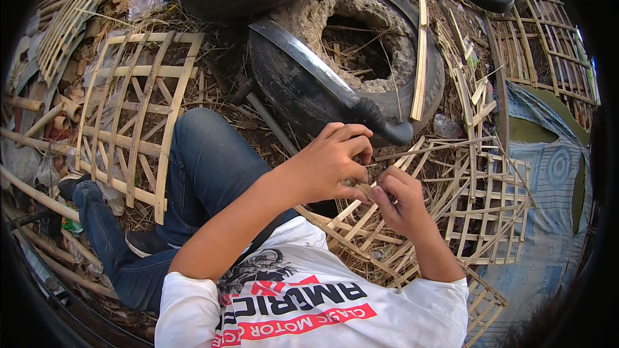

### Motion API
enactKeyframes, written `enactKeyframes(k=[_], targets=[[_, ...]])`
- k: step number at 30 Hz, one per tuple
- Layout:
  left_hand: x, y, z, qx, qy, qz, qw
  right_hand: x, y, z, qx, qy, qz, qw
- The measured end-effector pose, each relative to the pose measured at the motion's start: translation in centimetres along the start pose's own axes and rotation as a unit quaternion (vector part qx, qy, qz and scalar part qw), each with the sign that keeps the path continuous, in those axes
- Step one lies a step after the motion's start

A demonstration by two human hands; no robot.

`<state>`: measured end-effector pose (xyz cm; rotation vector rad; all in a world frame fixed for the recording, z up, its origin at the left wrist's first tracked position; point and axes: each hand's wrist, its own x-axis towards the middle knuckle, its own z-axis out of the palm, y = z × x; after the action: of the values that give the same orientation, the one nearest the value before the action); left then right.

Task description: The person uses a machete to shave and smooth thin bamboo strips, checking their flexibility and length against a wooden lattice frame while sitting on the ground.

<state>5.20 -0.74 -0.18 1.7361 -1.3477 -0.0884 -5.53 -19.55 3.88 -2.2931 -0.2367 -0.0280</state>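
Fibre strand: a thin tan strand (366, 188) sits between the two hands, just above the woven lattice, near the person's chest.
Left hand: the left hand (332, 161) is curled nearly closed, its fingertips pinching the strand from the left and above.
Right hand: the right hand (396, 196) is also curled, thumb and fingers closed on the same strand from the right; the two hands almost touch.
Lattice in work: a bamboo strip lattice (480, 203) lies under and to the right of the hands, its loose strips fanning toward them.
Leg: a knee in blue jeans (206, 154) rises left of the hands.
Finished frame: another bamboo lattice (138, 109) lies flat on the left, well apart from the hands.
Tyre: an old tyre (309, 84) packed with a hollow clay ring lies far of the hands.
Mat: a blue patterned mat (554, 180) lies at the right edge.
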Motion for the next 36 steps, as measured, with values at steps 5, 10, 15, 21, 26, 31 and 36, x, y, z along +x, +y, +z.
enactKeyframes(k=[5, 10, 15, 21, 26, 31, 36], targets=[[-1.7, -0.5, 0.9, -0.001, -0.009, 0.001, 1.0, 1.5, 0.6, -1.9, 0.072, 0.018, -0.033, 0.997], [-0.5, 0.0, 1.0, 0.013, -0.021, 0.017, 1.0, 0.2, 2.5, -6.0, -0.107, 0.26, 0.022, 0.959], [0.5, -0.3, 0.5, 0.0, -0.006, 0.024, 1.0, -2.5, 2.4, -10.7, -0.377, 0.117, 0.233, 0.889], [3.4, -0.4, -2.5, 0.015, -0.019, 0.012, 1.0, -4.5, -0.8, -7.4, 0.131, -0.142, 0.331, 0.924], [5.8, -1.4, -1.6, 0.098, -0.001, -0.062, 0.993, -3.7, 1.6, -6.1, 0.028, 0.07, 0.282, 0.956], [4.0, -2.3, -0.4, 0.007, 0.025, -0.209, 0.978, -0.4, 6.5, -6.4, -0.035, 0.173, 0.24, 0.955], [-0.5, -3.7, -1.2, 0.023, 0.03, -0.26, 0.965, 1.8, 10.7, -7.0, -0.085, 0.202, 0.228, 0.949]])
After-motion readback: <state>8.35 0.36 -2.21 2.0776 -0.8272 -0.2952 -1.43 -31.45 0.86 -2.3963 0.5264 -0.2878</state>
